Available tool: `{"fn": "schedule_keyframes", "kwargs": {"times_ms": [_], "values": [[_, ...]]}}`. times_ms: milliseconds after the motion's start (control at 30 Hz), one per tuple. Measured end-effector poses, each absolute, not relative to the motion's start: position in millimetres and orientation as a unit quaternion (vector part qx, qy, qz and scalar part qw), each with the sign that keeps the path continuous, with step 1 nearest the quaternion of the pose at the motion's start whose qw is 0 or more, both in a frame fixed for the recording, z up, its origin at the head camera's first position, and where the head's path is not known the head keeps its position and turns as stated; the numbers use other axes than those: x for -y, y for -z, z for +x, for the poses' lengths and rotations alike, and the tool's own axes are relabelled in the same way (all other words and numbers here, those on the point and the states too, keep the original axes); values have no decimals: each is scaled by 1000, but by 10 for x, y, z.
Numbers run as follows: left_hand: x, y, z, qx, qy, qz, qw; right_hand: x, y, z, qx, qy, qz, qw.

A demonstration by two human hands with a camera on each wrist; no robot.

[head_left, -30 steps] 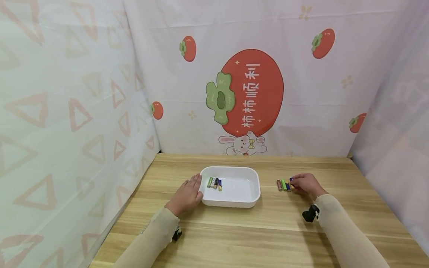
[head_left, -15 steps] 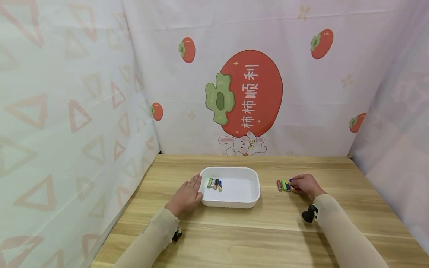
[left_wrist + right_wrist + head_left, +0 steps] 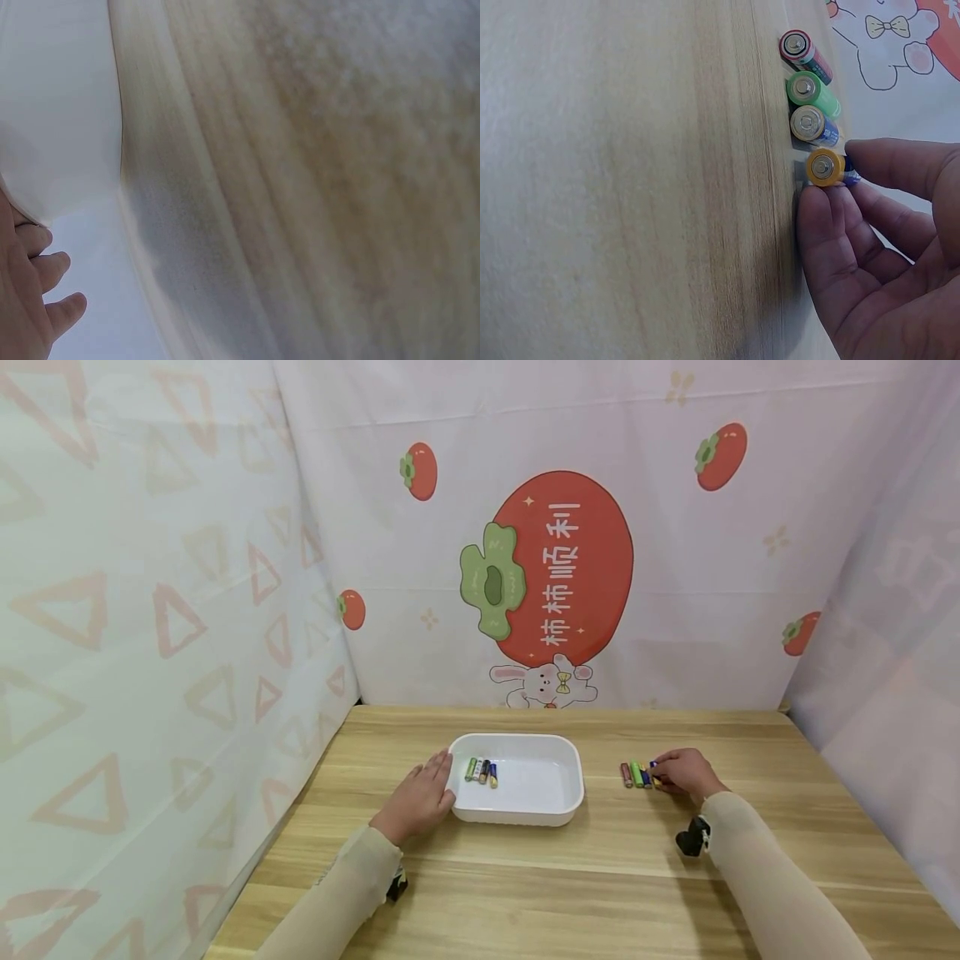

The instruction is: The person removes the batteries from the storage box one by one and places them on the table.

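Observation:
On the right of the table, the thumb and fingertips of my right hand [image 3: 686, 772] pinch a yellow-and-blue battery [image 3: 825, 166]. It lies at the near end of a short row in the right wrist view, beside a gold-and-blue battery [image 3: 814, 126], a green battery [image 3: 810, 91] and a red battery [image 3: 804, 52]. My left hand [image 3: 416, 797] rests with extended fingers against the left wall of a white tray [image 3: 517, 817]. Inside the tray, at its left, lie a green battery [image 3: 470, 769], a white one, a black one [image 3: 484, 771] and a blue-and-yellow battery [image 3: 492, 776].
The wood-grain table [image 3: 510, 893] runs back to a white cloth wall [image 3: 405, 652] printed with persimmons and a rabbit. More cloth walls stand at the left and right. A black camera mount [image 3: 693, 837] sits under the right wrist.
The pinched battery has shifted slightly right, leaving a small gap to the gold-and-blue one. My left hand and the tray hold their places.

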State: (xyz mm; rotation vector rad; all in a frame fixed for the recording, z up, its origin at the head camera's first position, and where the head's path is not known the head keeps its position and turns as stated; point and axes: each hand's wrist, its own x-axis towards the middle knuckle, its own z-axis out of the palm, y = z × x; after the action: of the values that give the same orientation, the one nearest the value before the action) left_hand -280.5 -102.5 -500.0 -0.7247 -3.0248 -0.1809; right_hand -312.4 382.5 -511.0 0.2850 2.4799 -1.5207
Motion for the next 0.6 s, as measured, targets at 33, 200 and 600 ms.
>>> {"fn": "schedule_keyframes", "kwargs": {"times_ms": [33,200,600], "values": [[1025,5001,-2804,971,56,-231,11,-3822,5112,-3124,-844,516,96,109],[1028,5015,-2803,971,60,-230,16,-3823,5123,-3127,-851,506,95,108],[1039,5016,-2805,967,75,-241,24,-3800,5130,-3122,-853,500,105,106]]}}
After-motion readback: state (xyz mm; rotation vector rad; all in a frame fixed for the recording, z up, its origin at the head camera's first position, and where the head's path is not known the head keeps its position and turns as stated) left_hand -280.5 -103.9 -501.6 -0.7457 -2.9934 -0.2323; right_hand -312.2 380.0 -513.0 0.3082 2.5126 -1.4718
